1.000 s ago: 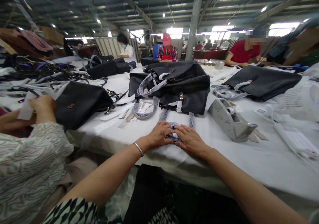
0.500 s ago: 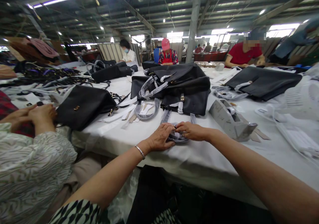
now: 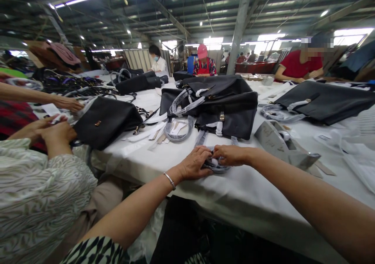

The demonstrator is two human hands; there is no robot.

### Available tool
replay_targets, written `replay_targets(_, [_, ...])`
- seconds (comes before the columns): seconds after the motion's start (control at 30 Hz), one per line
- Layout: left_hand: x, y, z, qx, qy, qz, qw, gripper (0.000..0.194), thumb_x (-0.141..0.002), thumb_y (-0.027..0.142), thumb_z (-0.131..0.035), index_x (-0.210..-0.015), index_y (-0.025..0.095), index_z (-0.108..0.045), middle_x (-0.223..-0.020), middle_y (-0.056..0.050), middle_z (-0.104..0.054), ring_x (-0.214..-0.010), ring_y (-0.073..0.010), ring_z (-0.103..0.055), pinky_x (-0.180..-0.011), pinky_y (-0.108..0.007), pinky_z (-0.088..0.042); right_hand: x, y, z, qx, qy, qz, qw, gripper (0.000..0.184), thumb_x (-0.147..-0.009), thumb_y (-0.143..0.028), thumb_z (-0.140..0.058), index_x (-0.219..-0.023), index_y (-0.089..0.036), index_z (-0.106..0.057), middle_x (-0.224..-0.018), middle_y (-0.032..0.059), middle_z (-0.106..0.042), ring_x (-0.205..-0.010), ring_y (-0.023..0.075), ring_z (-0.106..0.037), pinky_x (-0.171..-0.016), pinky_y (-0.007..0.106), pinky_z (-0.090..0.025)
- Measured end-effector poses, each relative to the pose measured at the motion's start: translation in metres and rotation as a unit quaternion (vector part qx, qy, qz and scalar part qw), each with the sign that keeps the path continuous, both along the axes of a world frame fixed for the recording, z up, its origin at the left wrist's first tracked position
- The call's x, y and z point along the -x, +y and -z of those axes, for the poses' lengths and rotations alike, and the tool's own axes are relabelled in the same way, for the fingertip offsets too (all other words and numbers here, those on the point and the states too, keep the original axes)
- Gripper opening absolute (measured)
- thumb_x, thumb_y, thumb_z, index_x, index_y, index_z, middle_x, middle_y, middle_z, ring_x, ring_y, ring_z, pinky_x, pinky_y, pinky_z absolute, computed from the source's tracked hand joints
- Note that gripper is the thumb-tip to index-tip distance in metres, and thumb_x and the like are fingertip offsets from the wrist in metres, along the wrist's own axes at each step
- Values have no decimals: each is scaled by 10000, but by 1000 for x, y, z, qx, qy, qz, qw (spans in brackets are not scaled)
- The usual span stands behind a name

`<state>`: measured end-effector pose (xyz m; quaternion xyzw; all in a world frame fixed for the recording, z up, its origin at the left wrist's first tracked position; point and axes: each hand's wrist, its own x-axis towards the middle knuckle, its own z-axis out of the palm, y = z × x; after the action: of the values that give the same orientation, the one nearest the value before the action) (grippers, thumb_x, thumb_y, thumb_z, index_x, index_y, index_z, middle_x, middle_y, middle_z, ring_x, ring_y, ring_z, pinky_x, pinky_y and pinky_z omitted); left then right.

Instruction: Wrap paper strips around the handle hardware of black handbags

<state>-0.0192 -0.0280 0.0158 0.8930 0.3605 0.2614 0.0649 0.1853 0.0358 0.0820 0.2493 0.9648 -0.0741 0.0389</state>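
Close to the table's front edge lies a grey bag handle point(image 3: 222, 170) in clear plastic wrap, curved into a loop. My left hand point(image 3: 195, 164) rests over its left side, with the fingers bent round it and the thumb along the front. From the right, my right hand point(image 3: 233, 155) reaches in with curled fingers. Its fingertips meet the left ones over the loop, and what they pinch is hidden. A small white piece point(image 3: 215, 161) shows between the hands. Just behind stands a black handbag point(image 3: 238, 117) with a gold buckle and a white-wrapped strap.
A grey tape dispenser point(image 3: 271, 142) stands to the right. At left, a co-worker's hands point(image 3: 57, 133) work beside a black bag point(image 3: 107, 125); another person's hand point(image 3: 68, 103) reaches in. Paper strips point(image 3: 158, 133) and another black bag point(image 3: 328, 101) lie on the white-covered table point(image 3: 175, 185).
The view has turned slightly left, so everything sits further right. My hands stay at the handle loop, the right fingers shifted a little. Another person's arm has come in at the far left.
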Motion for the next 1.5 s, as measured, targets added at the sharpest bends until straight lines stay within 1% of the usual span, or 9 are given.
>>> replay_targets(0.2, [-1, -1, -1, -9, 11, -8, 1000, 469, -793, 415, -681, -1142, 131, -548, -1232, -157, -520, -1231, -300, -416, -1105, -472, -345, 3, 4, -3, 76, 15, 24, 997, 203, -761, -161, -630, -902, -194, -772, -891, 41, -654, -814, 163, -623, -754, 215, -472])
replay_targets(0.57, [-1, -2, -1, -20, 11, -38, 999, 520, -766, 429, -717, -1184, 153, -576, -1282, -149, -492, -1247, -310, -394, -1104, -477, -352, 5, 3, 12, 105, 72, 134, 983, 184, -752, -197, -647, -870, -174, -787, -802, 39, -683, -758, 176, -616, -677, 234, -446])
replay_targets(0.8, [-1, 7, 1, -23, 0, -19, 1000, 322, -796, 404, -706, -986, 163, -612, -1064, -80, -610, -1120, -256, -487, -1084, -415, -364, 9, -23, 7, 75, 72, 168, 980, 195, -811, -159, -562, -797, -164, -756, -825, 71, -673, -752, 180, -597, -694, 254, -425])
replay_targets(0.87, [-1, 7, 0, -24, 7, -11, 1000, 299, -807, 402, -695, -970, 168, -606, -1028, -66, -619, -1080, -235, -517, -1083, -405, -358, 5, -37, 8, 70, 82, 160, 981, 214, -868, -238, -545, -905, -183, -748, -901, 74, -673, -806, 187, -605, -731, 257, -442])
replay_targets(0.97, [-2, 3, 0, -24, 51, -14, 998, 323, -839, 390, -660, -1071, 174, -596, -1081, -69, -619, -1149, -247, -507, -1098, -412, -338, -5, -58, 21, 19, 94, 135, 986, 390, -896, -373, -561, -1236, -196, -632, -1209, 106, -619, -1062, 236, -579, -921, 315, -442])
replay_targets(1.03, [-5, -2, -1, -33, 103, -36, 994, 393, -877, 398, -615, -1190, 167, -560, -1166, -87, -602, -1242, -285, -457, -1095, -435, -340, -10, -70, 36, -53, 74, 152, 984, 565, -902, -399, -556, -1405, -155, -481, -1423, 146, -474, -1245, 297, -475, -1062, 418, -356])
replay_targets(1.1, [-9, -7, -2, -48, 155, -63, 985, 452, -913, 423, -560, -1263, 140, -521, -1236, -117, -575, -1302, -323, -409, -1081, -454, -353, -11, -77, 49, -108, 45, 188, 975, 615, -930, -399, -504, -1469, -128, -387, -1512, 153, -363, -1322, 328, -399, -1121, 500, -265])
replay_targets(1.37, [-9, -16, -6, -42, 219, -77, 972, 563, -957, 457, -457, -1382, 91, -409, -1417, -165, -469, -1368, -335, -364, -1078, -444, -363, -1, -78, 63, -207, 56, 189, 958, 563, -936, -377, -459, -1446, -139, -439, -1494, 105, -410, -1371, 351, -333, -1142, 534, -212])
replay_targets(1.5, [-4, -6, -22, -26, 233, -15, 972, 521, -959, 461, -451, -1346, 112, -469, -1367, -150, -530, -1314, -282, -445, -1090, -416, -347, -1, -74, 85, -245, 90, 186, 947, 531, -942, -318, -386, -1436, -136, -451, -1461, 115, -453, -1352, 320, -389, -1099, 520, -299])
